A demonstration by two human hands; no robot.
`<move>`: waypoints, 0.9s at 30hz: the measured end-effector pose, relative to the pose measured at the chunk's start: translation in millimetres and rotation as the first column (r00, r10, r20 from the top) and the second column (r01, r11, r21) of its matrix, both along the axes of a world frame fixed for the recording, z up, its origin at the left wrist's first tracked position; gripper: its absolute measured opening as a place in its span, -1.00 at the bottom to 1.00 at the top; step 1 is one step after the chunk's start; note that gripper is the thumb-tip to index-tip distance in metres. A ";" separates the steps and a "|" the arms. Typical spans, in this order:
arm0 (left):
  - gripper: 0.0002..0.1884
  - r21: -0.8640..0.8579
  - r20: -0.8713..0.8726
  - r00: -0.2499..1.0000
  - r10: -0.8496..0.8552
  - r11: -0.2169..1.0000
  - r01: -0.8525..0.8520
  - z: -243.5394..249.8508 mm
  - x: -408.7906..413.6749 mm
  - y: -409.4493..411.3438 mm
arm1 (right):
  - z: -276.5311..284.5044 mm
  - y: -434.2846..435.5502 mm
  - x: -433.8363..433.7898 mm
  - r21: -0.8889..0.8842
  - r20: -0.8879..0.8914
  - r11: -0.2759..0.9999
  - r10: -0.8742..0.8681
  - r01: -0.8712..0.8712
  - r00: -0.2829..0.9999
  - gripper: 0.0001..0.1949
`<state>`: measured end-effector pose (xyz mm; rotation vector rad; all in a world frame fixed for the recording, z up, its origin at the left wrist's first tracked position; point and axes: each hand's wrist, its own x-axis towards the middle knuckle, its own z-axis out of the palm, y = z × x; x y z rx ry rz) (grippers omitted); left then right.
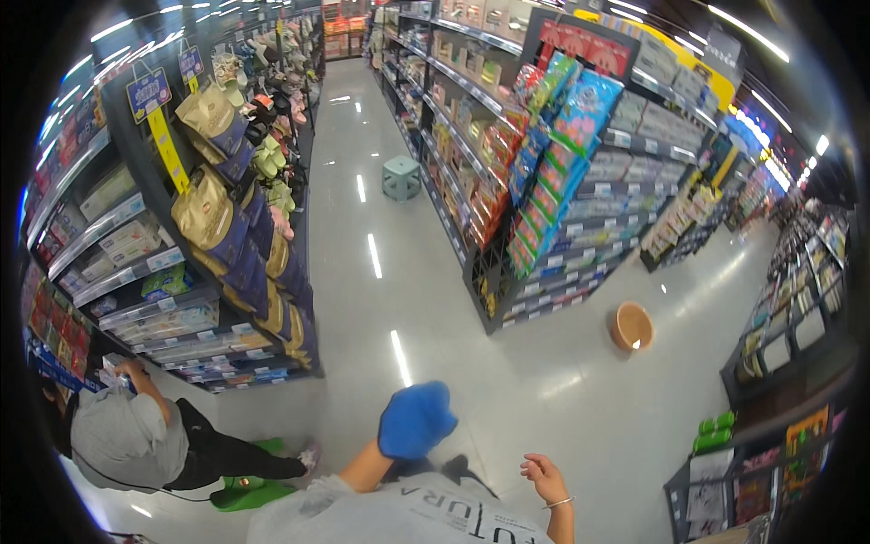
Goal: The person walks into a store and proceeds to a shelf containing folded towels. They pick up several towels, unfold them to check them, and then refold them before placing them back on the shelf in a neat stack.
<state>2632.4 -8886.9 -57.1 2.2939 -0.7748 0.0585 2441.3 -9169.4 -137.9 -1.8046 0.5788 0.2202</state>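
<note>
A blue cloth (421,416), possibly a mitt, covers my left hand (416,425) in front of my chest, so its fingers are hidden. My right hand (542,476) hangs to the right over the grey floor, fingers apart and slightly curled, with nothing in it and a bracelet on the wrist. Ahead and to the right, an orange-brown plastic basin (633,326) rests on the floor near the end of a shelf unit. Farther up the aisle stands a pale green plastic stool (401,178).
Store shelves (224,326) with gold and purple bags flank the aisle on the left. Snack packs hang on the end of the right shelf unit (516,299). A person in a grey shirt (129,435) is close by on the left, beside a green object (248,493). Low display racks (734,476) line the right.
</note>
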 end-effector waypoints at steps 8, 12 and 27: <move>-0.88 -0.539 -0.401 0.884 0.241 0.718 -0.440 -11.8 92.9 23.9 | 8.6 -29.8 257.7 -0.007 -0.015 0.935 0.353 -0.353 0.935 -0.67; -0.83 -0.333 -0.584 0.669 0.460 0.616 -0.714 -101.5 168.8 77.7 | -21.0 14.3 380.6 -0.011 0.003 0.840 0.542 -0.542 0.840 -0.65; -0.75 -0.674 -0.677 0.625 -0.390 -0.013 -0.739 -50.8 547.9 155.4 | -15.3 121.8 727.2 0.165 -0.074 0.746 0.662 -0.646 0.746 -0.67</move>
